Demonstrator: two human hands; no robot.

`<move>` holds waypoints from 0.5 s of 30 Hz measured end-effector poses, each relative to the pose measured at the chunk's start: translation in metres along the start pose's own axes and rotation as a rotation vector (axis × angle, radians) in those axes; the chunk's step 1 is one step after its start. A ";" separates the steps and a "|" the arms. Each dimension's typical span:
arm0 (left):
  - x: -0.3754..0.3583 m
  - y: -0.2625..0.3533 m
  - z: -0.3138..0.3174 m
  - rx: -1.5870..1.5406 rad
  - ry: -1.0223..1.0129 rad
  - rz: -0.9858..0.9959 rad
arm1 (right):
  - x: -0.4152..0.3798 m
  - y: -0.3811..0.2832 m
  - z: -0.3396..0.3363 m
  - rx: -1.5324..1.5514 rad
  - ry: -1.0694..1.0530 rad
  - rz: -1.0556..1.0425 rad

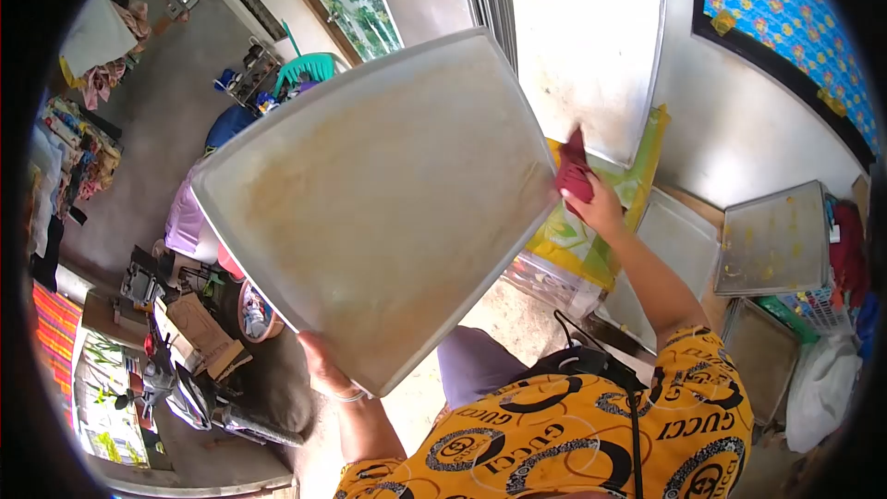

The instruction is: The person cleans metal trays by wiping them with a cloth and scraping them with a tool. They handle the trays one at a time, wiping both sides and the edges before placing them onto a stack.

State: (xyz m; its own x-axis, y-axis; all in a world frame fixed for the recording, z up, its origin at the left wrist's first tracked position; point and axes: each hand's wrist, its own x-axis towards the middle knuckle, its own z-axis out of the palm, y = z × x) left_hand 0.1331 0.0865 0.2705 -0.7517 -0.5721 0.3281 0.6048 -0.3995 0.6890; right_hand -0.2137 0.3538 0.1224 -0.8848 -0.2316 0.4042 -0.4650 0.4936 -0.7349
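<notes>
A large metal baking tray with brownish stains is held up tilted in front of me. My left hand grips its lower left edge, with most of the fingers hidden behind the metal. In my right hand is a bunched dark red cloth, right at the tray's right edge. Behind that hand stands another tray, the front one of an upright stack, above a yellow and green plastic sack. A second stack of trays leans beside it.
On the right, a tray with yellow spots rests near a basket and a white sack. Another tray lies beyond my right forearm. A motorcycle, a cardboard box and a green chair are to the left.
</notes>
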 end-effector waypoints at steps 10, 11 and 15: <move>0.011 -0.004 -0.006 -0.117 0.088 0.063 | 0.000 -0.051 -0.060 0.991 -0.312 0.256; 0.017 -0.008 -0.019 -0.203 0.029 0.034 | -0.007 -0.063 -0.057 1.327 -0.448 0.494; 0.041 -0.030 -0.021 -0.240 -0.003 0.052 | -0.024 -0.142 -0.067 1.932 -0.440 0.670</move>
State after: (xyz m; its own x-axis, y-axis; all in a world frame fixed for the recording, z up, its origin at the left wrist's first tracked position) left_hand 0.0895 0.0595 0.2497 -0.7188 -0.5941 0.3610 0.6872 -0.5287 0.4982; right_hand -0.1244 0.3451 0.2536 -0.7024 -0.7116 -0.0159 0.6835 -0.6681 -0.2939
